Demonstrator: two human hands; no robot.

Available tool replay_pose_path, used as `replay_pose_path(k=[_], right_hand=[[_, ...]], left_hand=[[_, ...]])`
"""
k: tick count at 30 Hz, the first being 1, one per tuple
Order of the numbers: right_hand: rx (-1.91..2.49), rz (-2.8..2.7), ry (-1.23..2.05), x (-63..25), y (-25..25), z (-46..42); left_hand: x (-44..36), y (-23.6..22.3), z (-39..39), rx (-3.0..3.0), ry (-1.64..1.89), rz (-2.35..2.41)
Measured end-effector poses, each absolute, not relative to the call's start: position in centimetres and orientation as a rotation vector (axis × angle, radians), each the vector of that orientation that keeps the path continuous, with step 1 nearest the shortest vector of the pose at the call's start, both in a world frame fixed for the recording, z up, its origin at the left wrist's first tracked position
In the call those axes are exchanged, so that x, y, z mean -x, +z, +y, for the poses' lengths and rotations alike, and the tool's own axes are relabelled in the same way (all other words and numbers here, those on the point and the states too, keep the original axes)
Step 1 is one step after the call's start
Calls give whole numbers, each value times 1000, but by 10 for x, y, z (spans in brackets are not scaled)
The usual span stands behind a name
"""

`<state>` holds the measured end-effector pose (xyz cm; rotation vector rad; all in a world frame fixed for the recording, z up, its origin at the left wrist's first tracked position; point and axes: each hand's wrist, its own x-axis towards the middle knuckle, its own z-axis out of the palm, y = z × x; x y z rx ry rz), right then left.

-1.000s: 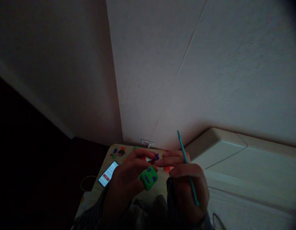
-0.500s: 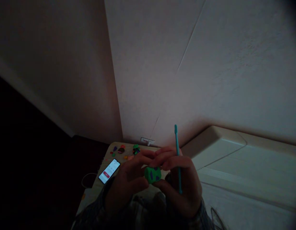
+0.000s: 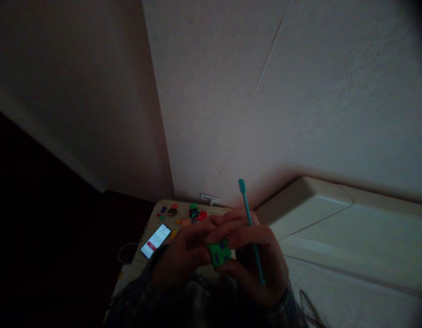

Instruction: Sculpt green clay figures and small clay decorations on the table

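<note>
A small green clay block point(image 3: 219, 253) with purple patches is held between my two hands above the table. My left hand point(image 3: 183, 257) is closed on its left side, thumb against the edge. From the right, my right hand point(image 3: 257, 259) grips the same block, with fingers over its top and the thumb beneath. A thin teal modelling tool point(image 3: 248, 212) also sits in my right hand, leaning across the fingers with its flat end up. The far side of the block is hidden by my fingers.
On the wooden table point(image 3: 137, 264) lie a lit phone point(image 3: 156, 240) and several small coloured clay pieces point(image 3: 194, 212) near the back edge. A pale wall point(image 3: 211, 114) rises behind. To the right stands a cream-coloured panel point(image 3: 334, 218). A thin cable point(image 3: 120, 250) loops at the left.
My right hand has moved left onto the green block, bringing the teal tool with it. The block has shifted slightly right and turned. More clay pieces at the back are uncovered.
</note>
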<state>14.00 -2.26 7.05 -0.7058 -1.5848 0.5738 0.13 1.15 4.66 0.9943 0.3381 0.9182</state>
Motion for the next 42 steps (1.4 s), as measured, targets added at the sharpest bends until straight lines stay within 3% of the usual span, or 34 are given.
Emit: replay_pose_path(k=[15, 25, 42], right_hand=[[689, -1598, 529, -143, 71, -15], [829, -1774, 255, -150, 70, -14], [746, -1683, 456, -148, 70, -21]], left_hand=[[-2, 43, 16, -1030, 835, 397], [-2, 44, 16, -964, 880, 362], [0, 47, 14, -1019, 870, 337]])
